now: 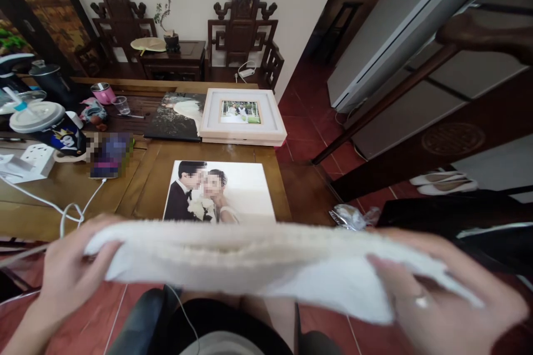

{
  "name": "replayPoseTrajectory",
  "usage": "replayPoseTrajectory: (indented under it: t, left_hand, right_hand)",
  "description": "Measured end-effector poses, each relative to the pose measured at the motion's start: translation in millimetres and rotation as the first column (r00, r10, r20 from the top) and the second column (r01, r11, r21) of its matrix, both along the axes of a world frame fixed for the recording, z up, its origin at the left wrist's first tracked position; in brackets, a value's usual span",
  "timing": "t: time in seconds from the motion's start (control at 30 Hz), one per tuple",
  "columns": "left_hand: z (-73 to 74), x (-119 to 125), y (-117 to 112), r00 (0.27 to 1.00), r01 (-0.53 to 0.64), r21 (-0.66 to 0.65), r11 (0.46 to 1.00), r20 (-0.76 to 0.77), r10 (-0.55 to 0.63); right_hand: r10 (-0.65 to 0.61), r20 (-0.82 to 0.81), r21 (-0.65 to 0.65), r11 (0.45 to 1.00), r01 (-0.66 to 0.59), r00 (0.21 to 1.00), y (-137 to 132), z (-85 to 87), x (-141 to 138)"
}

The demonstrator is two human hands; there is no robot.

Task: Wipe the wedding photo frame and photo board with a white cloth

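A white fluffy cloth is stretched flat between my two hands, low in the view, above my lap. My left hand grips its left end with fingers curled over the edge. My right hand, wearing a ring, pinches the right end. Just beyond the cloth, a large wedding photo print lies flat on the wooden table; the cloth hides its lower edge.
A white framed photo and a dark photo canvas lie further back on the table. A phone with cable, a white power strip, cups and a pink mug crowd the left. Carved wooden chairs stand at the wall.
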State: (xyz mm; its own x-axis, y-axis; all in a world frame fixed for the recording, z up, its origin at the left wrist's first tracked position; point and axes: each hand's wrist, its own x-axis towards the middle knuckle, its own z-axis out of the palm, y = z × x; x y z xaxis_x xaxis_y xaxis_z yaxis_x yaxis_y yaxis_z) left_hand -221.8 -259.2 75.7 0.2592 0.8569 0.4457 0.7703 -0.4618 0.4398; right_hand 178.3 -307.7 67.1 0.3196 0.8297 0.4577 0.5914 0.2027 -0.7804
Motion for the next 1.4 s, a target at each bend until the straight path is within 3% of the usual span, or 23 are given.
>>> replayPoseTrajectory:
  t: [0.03, 0.1, 0.13, 0.2, 0.33, 0.4, 0.5, 0.63, 0.77, 0.83, 0.93, 1.0, 1.07, 1.17, 1.27, 1.4]
  left_hand:
    - [9.7, 4, 9, 0.997, -0.080, -0.046, 0.996, -0.010, 0.079]
    - [18.5, 13, 33, 0.993, -0.103, -0.237, 0.966, 0.024, 0.112]
    - [17.2, 16, 46, 0.994, -0.075, -0.301, 0.951, 0.058, 0.097]
    - [6.0, 20, 71, 0.992, -0.008, -0.386, 0.922, 0.112, 0.055]
    - [-25.7, 16, 99, 0.984, 0.073, -0.478, 0.875, 0.175, 0.013]
    - [-36.5, 12, 101, 0.973, 0.114, -0.541, 0.833, 0.232, 0.018]
    - [-46.8, 10, 100, 0.926, 0.132, -0.598, 0.791, 0.359, 0.117]
    - [-54.9, 16, 96, 0.881, 0.064, -0.634, 0.771, 0.399, 0.255]
    - [-51.1, 23, 85, 0.813, 0.046, -0.651, 0.757, 0.465, 0.351]
    - [-47.1, 22, 76, 0.810, 0.088, -0.697, 0.711, 0.466, 0.356]
    - [-44.9, 19, 60, 0.850, 0.107, -0.746, 0.657, 0.411, 0.329]
    - [-44.4, 18, 52, 0.867, 0.065, -0.697, 0.715, 0.394, 0.305]
    - [-39.8, 19, 47, 0.894, 0.015, -0.590, 0.807, 0.370, 0.254]
    - [-20.8, 25, 46, 0.976, -0.053, -0.439, 0.897, 0.165, 0.139]
    - [5.3, 37, 47, 1.000, -0.019, -0.321, 0.947, -0.014, 0.016]
    - [30.6, 58, 49, 0.993, 0.085, -0.271, 0.959, -0.056, -0.104]
  right_hand:
    - [-0.108, -0.017, -0.023, 0.994, 0.107, 0.994, 12, 5.9, -2]
    - [-0.086, -0.064, -0.123, 0.989, 0.077, 0.994, 42, 4.5, -4]
    - [-0.016, -0.083, -0.182, 0.983, 0.000, 0.996, 59, -2.4, -5]
    - [0.132, -0.126, -0.254, 0.954, -0.161, 0.983, 92, -25.1, -4]
    - [0.207, -0.107, -0.266, 0.936, -0.229, 0.972, 129, -70.8, 2]
    - [0.206, -0.096, -0.261, 0.939, -0.224, 0.974, 134, -80.7, 7]
    - [0.213, -0.105, -0.260, 0.937, -0.234, 0.971, 135, -82.7, 10]
    - [0.237, -0.159, -0.284, 0.919, -0.274, 0.958, 138, -83.8, 10]
    - [0.152, -0.396, -0.351, 0.886, -0.303, 0.905, 133, -85.9, 9]
    - [0.103, -0.544, -0.410, 0.833, -0.371, 0.833, 124, -83.0, 10]
    - [0.139, -0.610, -0.477, 0.722, -0.501, 0.780, 106, -73.8, 12]
    - [0.179, -0.588, -0.463, 0.724, -0.511, 0.788, 96, -65.7, 11]
    - [0.227, -0.547, -0.401, 0.774, -0.490, 0.806, 90, -56.1, 9]
    - [0.331, -0.421, -0.322, 0.816, -0.481, 0.844, 87, -37.3, 6]
    - [0.443, -0.204, -0.328, 0.809, -0.488, 0.873, 84, -13.4, 0]
    - [0.568, -0.045, -0.407, 0.741, -0.535, 0.822, 81, 19.0, -14]
